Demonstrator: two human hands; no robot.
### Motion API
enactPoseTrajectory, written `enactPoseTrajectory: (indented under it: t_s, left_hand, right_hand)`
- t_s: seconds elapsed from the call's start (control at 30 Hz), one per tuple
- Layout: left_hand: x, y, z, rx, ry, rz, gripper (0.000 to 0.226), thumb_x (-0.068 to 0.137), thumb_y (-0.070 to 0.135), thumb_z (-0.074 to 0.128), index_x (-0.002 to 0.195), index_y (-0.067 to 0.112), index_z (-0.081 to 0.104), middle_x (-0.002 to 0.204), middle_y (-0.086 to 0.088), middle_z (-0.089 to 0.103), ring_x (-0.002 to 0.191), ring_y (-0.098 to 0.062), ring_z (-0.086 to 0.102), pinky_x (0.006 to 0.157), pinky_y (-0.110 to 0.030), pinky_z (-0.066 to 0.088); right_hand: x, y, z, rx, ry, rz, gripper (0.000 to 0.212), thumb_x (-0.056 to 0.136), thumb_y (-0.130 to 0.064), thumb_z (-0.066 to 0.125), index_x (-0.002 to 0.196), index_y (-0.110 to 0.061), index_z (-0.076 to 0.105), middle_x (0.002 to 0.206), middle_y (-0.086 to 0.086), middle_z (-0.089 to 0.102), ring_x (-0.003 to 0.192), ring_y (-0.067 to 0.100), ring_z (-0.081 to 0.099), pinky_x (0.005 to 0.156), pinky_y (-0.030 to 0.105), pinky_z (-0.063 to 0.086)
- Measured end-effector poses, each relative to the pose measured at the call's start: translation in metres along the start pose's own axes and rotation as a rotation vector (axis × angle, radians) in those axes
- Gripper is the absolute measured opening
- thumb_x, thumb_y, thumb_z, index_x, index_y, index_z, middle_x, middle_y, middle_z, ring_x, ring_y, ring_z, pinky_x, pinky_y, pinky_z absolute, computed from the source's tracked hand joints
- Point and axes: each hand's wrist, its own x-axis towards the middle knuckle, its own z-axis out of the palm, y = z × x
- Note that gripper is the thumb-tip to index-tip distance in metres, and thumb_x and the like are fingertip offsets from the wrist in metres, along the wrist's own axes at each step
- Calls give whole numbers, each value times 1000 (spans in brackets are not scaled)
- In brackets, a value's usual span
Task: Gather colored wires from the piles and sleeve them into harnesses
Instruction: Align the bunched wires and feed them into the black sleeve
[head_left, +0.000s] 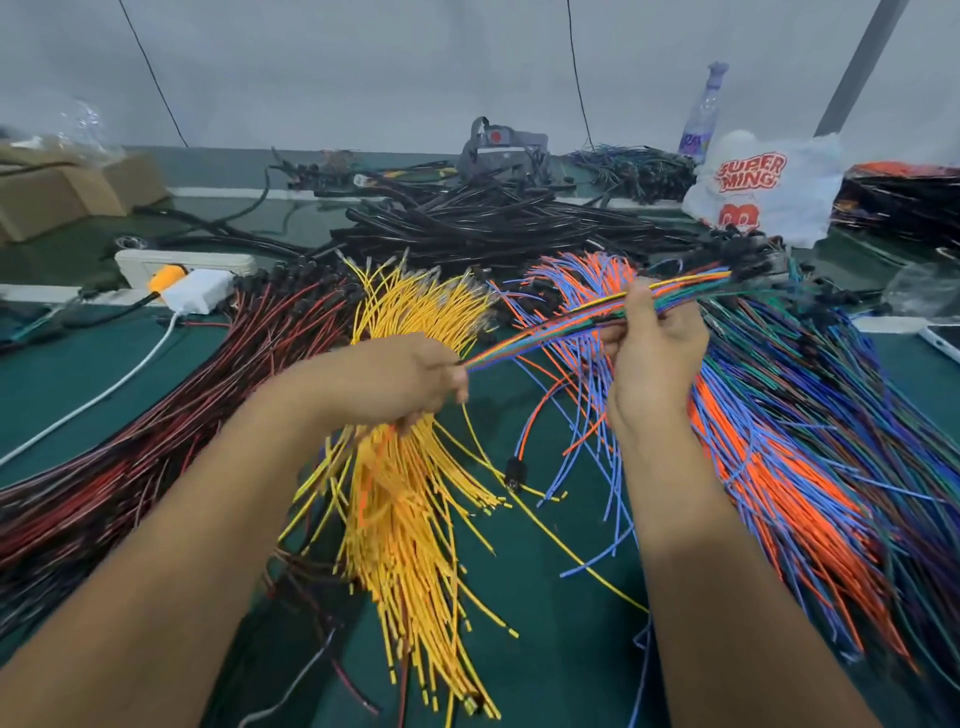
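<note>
Green tabletop (545, 649) before a pale grey wall; black sleeving tubes (493, 218) heaped at the rear, a printed plastic bag (769, 182) to the right. Thin, flexible insulated wires lie in fans: red-black pile (130, 467) at left, yellow pile (410, 519) in the centre, orange-blue pile (779, 467) at right. My left hand (405, 379) closes its grip on one end of a mixed wire bundle (561, 322); my right hand (654, 353) curls round the same bundle farther along. The bundle spans taut between both grips, raised above the piles.
</note>
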Motion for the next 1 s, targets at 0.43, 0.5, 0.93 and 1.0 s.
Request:
enactPoseTrajectory:
  t_s: [0.43, 0.5, 0.93, 1.0]
  left_hand:
    - [28, -23, 49, 335, 407, 128, 20, 103, 34, 31, 89, 21, 39, 67, 1, 50, 61, -22, 47, 54, -35, 36]
    - [31, -20, 45, 246, 403, 146, 22, 103, 31, 34, 83, 23, 40, 64, 3, 47, 56, -17, 43, 53, -33, 31]
    - [19, -21, 17, -130, 109, 24, 24, 103, 22, 39, 92, 17, 59, 58, 7, 37, 44, -8, 36, 44, -21, 31]
    - [15, -22, 15, 112, 167, 26, 23, 103, 25, 37, 91, 20, 56, 64, 5, 44, 48, -8, 42, 45, -23, 32]
  right_hand:
    - [-24, 6, 13, 210, -326, 481, 12, 95, -8, 55, 84, -8, 60, 53, -8, 58, 41, 4, 49, 43, 14, 38]
    - [-35, 13, 19, -1, -493, 469, 13, 96, -11, 56, 84, -7, 58, 51, -7, 52, 39, 4, 44, 39, 16, 32]
    - [-42, 17, 20, -69, -469, 358, 21, 97, -8, 53, 78, -13, 59, 52, -6, 57, 42, 2, 46, 42, 13, 34]
    - [-43, 17, 21, -41, -432, 358, 20, 97, -7, 54, 78, -12, 60, 52, -4, 57, 42, 2, 46, 42, 14, 34]
